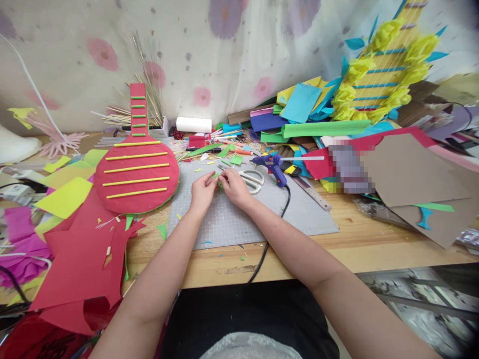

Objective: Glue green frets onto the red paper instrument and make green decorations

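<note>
Both hands meet over the grey cutting mat [220, 227]. My left hand [203, 192] and my right hand [234, 185] are closed, fingertips pinching a small green piece [216, 176], likely paper, mostly hidden by the fingers. Right beside my right hand lie white-handled scissors [258, 175], partly covered by it. A purple glue gun [275, 169] with a clear glue stick rests farther right on the mat. To the left is a red paper guitar shape [140, 172] with yellow strips across its round body and green strips on its neck.
Red paper sheets [82, 264] and yellow paper [65, 197] cover the left side. A metal ruler [312, 193] crosses the mat's right edge. Brown cardboard [422, 169] lies at right; behind it stands a yellow flower-trimmed guitar shape [381, 75]. The glue gun's black cord [265, 252] hangs over the front edge.
</note>
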Demonstrator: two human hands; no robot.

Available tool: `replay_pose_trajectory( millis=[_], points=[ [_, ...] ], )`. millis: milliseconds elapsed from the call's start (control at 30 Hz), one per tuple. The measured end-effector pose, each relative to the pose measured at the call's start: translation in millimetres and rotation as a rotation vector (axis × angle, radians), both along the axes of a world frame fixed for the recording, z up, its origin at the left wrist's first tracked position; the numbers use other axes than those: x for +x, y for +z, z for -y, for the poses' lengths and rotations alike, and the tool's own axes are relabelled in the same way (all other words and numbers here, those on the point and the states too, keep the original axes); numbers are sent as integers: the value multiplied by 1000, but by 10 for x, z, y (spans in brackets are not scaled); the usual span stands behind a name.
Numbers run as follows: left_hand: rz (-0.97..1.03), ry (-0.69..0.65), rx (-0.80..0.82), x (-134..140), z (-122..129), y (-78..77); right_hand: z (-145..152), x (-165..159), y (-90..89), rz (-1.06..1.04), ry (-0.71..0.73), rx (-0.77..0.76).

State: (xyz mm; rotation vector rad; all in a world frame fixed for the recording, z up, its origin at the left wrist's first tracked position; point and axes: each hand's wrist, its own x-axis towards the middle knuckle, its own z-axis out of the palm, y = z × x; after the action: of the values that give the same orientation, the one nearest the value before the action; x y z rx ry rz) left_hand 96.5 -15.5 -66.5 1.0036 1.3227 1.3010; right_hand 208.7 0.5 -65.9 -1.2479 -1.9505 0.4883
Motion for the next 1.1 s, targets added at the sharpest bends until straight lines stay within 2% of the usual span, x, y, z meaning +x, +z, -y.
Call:
replay_pose_trajectory(
  millis=[167, 433, 767, 1100],
  points=[
    [-14, -77, 89, -4, -16, -57, -4, 9, -7, -12, 14, 26],
    [-113, -24, 176, 11, -10, -118, 11, -10, 17, -21, -9, 14],
    [-172, 12, 201, 1, -24, -141, -3, -19, -4, -14, -57, 23],
    [-115, 5, 155, 35, 5, -50, -28, 20, 4, 23, -24, 74]
  ],
)
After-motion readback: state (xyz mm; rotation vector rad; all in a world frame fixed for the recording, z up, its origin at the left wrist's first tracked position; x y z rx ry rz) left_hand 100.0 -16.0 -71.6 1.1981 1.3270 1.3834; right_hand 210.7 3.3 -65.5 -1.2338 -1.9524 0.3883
